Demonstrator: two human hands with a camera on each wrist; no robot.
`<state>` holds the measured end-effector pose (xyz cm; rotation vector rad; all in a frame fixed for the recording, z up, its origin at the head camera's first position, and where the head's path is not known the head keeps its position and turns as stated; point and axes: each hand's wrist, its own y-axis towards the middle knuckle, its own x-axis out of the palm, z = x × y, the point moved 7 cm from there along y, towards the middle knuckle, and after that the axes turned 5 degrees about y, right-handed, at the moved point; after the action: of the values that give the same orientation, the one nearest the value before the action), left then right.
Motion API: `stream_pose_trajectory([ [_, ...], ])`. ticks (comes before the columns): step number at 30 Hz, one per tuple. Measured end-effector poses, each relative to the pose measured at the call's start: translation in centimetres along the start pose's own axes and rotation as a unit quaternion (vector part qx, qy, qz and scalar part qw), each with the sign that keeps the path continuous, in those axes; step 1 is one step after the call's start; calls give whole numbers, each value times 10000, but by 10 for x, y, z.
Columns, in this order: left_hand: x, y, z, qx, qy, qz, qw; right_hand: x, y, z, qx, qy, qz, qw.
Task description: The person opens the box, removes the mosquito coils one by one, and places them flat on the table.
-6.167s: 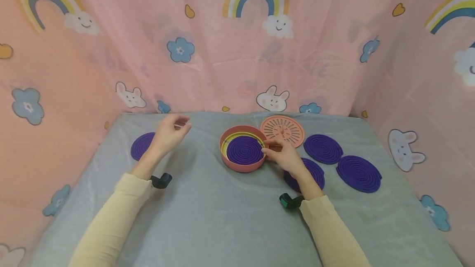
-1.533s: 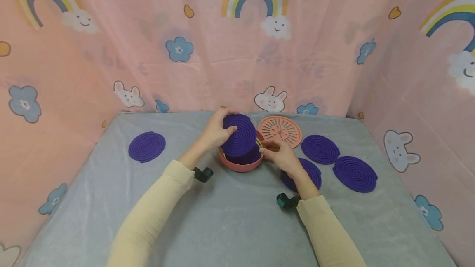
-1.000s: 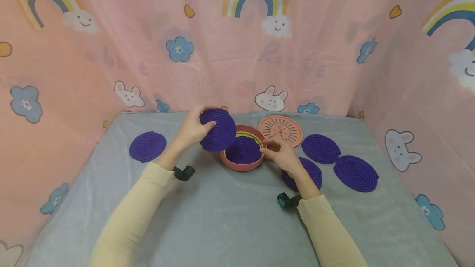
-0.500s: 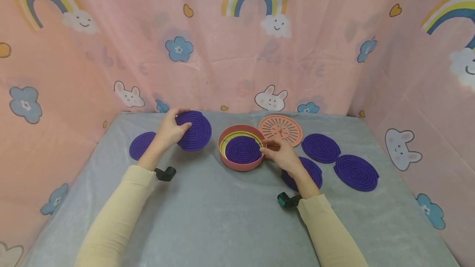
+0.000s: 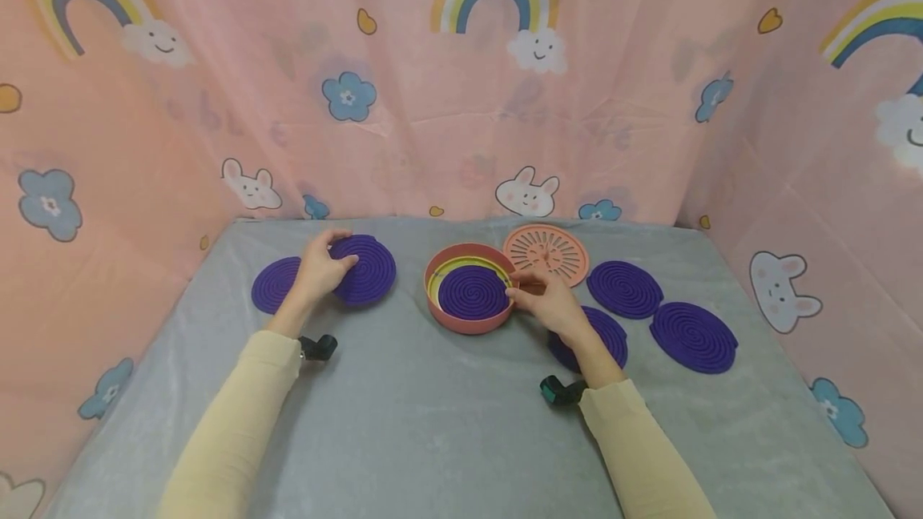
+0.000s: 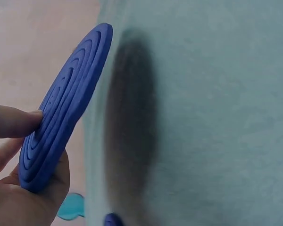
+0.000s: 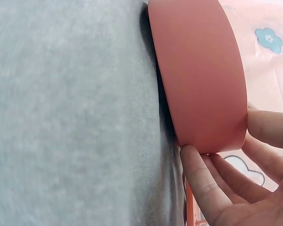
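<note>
My left hand [image 5: 322,267] pinches a purple mosquito coil [image 5: 366,269] by its left side, thumb on the ridged face. In the left wrist view that coil [image 6: 68,106] is tilted on edge, its shadow falling on the cloth. Right of it stands a round, coral-red mosquito coil holder [image 5: 470,327] with a yellow lining; another purple coil [image 5: 473,292] lies inside. My right hand [image 5: 555,307] grips the holder's right side. From the right wrist, the thumb is at the rim and fingers touch the outer wall [image 7: 198,80].
A slotted coral lid [image 5: 546,251] lies behind the holder. Several purple coils lie on the right, one coil [image 5: 624,289] beside another coil [image 5: 695,336], and a third coil [image 5: 602,335] partly under the right wrist. A further coil [image 5: 274,285] is half hidden behind the left hand.
The left hand, without a coil at first, later held one over the holder, then carried it left and lowered it toward the table. My right hand has stayed at the holder.
</note>
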<state>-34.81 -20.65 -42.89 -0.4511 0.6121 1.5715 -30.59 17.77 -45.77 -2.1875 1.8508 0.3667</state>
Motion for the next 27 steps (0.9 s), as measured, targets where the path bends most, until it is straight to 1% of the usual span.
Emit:
stream_pose_trajectory([
  [4,7,1,-11,-216,-51,-166,9996,0,-1,0,-5,70,-33,10000],
  [10,15,1,-20,-407,-149,-428,9981,1,-1,0,-50,181,-107,9998],
  [14,22,2,-24,-396,158,-544,9976,1,-2,-1,-71,143,-87,9998],
  [17,25,3,-25,-321,410,-546,9971,1,-2,0,-91,116,-69,9999],
  [21,28,5,-24,-292,590,-605,9960,1,-1,0,-122,120,-75,9998],
  [27,31,7,-17,-265,881,-951,9912,0,-1,0,-141,109,-52,9998],
])
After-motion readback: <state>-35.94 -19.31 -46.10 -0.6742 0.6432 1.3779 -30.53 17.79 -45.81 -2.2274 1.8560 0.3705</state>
